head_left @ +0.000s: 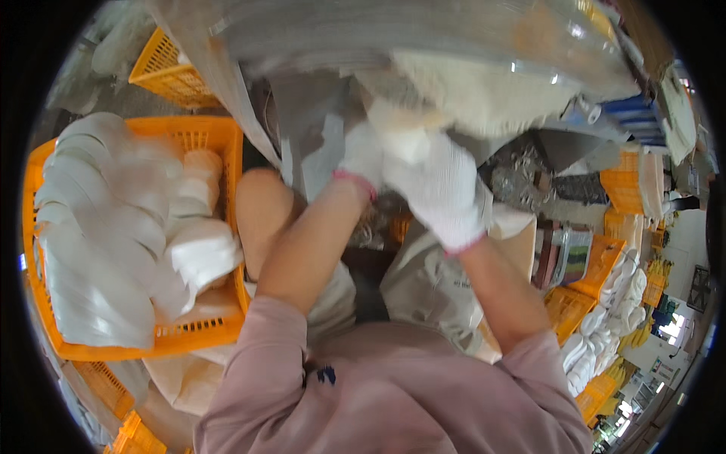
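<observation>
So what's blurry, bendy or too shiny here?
Head view: left hand and right hand look smeared; head view: edges of the big crate bend; head view: bright glare spots dot the grey sheet up top.

Hands in the middle, baskets on both sides
The left hand and right hand are close together, in front of the body; a knee sits to their left; past the knee, farther left, is a near basket with a pile of pieces in it; a far basket is behind that one; clear plastic lies right of the right hand; farther right are more baskets, with more pieces near them.
</observation>
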`<state>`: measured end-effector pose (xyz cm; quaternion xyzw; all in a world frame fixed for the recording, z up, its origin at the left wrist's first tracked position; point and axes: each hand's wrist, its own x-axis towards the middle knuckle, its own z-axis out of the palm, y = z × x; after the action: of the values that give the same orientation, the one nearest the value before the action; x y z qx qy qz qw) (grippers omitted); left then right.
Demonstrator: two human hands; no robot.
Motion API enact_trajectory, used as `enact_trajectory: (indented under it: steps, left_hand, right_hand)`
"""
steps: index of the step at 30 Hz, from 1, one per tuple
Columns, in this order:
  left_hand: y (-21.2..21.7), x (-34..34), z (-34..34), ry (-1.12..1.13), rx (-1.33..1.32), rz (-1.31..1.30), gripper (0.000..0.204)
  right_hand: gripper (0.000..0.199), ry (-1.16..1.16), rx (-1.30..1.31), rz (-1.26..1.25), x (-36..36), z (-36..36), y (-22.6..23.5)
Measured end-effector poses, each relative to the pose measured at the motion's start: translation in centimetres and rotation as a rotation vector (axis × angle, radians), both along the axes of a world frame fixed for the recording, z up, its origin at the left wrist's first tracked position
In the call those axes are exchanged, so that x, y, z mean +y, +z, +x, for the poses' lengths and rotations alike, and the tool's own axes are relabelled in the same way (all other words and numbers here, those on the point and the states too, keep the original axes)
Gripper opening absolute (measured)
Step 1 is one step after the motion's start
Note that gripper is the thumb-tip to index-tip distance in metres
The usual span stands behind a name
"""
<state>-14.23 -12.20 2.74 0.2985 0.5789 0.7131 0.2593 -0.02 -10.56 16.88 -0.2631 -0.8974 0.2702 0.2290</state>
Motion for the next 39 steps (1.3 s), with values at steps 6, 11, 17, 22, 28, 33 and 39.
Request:
enact_trajectory:
  steps: [6, 11, 17, 22, 28, 33, 39]
  left_hand:
    - [1.0, -2.2, 1.7, -0.214, -0.582, 0.110, 0.044]
    - [2.2, -1.5, 4.4, 0.133, -0.763, 0.329, 0.045]
    - [-0.3, -0.4, 2.2, -0.262, -1.225, 0.387, 0.044]
    - [-1.6, 2.0, 0.6, -0.149, -0.562, 0.083, 0.054]
    - [1.4, 1.9, 2.4, -0.117, -0.649, 0.130, 0.057]
    - [5.8, -2.4, 5.9, -0.170, -1.404, 0.199, 0.080]
    - [2.6, -1.9, 7.7, 0.031, -1.236, 0.397, 0.065]
  right_hand:
    - [0.051, -0.161, 0.043, -0.015, -1.5, 0.9, -0.8]
    - [0.052, -0.199, -0.024, -0.124, 0.1, -1.8, -0.6]
    - [0.038, 0.062, -0.408, 0.147, -4.3, 4.6, 3.2]
    - [0.024, 0.136, -0.401, 0.294, -0.4, 1.0, 1.6]
    - [0.015, 0.119, -0.453, 0.347, -1.3, 1.6, 3.8]
    - [0.033, 0.030, -0.559, -0.097, -5.4, 10.2, 4.1]
    - [0.040, -0.529, 0.263, -1.421, -5.6, 15.5, 0.3]
